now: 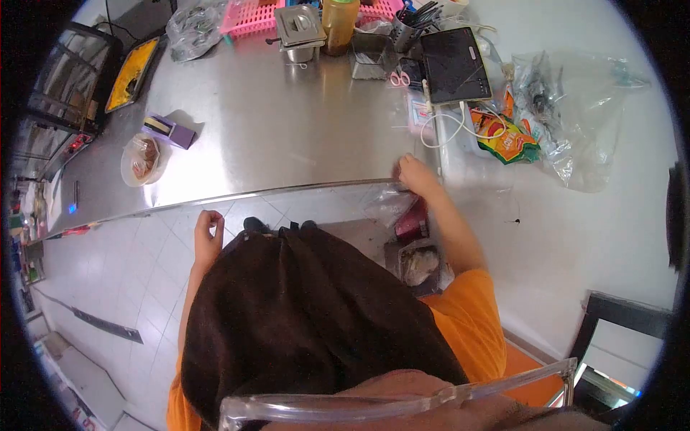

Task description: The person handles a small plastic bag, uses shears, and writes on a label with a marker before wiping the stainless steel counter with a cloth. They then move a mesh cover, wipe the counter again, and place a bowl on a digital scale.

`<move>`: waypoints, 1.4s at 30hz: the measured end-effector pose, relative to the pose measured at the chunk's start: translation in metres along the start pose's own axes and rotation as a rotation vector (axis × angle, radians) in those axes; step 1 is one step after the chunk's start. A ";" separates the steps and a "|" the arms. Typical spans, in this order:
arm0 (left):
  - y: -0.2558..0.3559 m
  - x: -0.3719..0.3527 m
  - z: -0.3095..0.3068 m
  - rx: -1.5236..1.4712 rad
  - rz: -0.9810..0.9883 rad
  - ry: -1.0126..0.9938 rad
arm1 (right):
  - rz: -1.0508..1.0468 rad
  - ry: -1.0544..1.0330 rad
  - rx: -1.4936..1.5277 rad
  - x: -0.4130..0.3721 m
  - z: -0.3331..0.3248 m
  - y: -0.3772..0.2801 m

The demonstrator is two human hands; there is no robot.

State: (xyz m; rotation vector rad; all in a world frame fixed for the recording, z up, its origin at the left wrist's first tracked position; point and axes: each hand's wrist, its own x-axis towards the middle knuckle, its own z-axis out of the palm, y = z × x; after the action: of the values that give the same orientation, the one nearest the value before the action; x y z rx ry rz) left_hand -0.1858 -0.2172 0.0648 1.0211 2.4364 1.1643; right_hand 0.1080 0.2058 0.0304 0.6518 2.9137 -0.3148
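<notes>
My left hand hangs over the floor in front of the table's near edge. Its fingers curl loosely toward the thumb, and nothing shows in them. At the right end of that edge, my right hand has its fingers bent closed against the steel tabletop. What they grip, if anything, is hidden. Just below this hand is a clear plastic bag, beside a dark red packet. Lower down, a container with a pale bagged item sits near my right forearm.
On the table's left are a purple tape dispenser and a plastic-wrapped tub. A lidded steel container, a jar and pink baskets line the back. Toward the right lie pink scissors, a tablet and an orange-green packet.
</notes>
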 end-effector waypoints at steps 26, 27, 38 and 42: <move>0.014 0.014 0.005 0.008 0.030 -0.032 | 0.038 0.210 0.283 -0.023 0.008 0.006; 0.013 0.014 0.005 0.000 0.027 -0.033 | 0.015 0.208 0.286 -0.026 0.006 0.003; 0.018 0.016 0.014 0.013 0.068 -0.067 | 0.054 0.296 0.382 -0.025 0.008 0.004; 0.011 0.014 0.013 0.006 0.052 -0.072 | 0.074 0.171 0.118 -0.020 -0.006 -0.008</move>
State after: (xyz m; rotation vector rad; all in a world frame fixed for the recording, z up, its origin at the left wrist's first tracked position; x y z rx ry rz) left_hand -0.1842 -0.1952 0.0662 1.1147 2.3725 1.1166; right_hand 0.1219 0.1920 0.0408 0.8420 3.0407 -0.4451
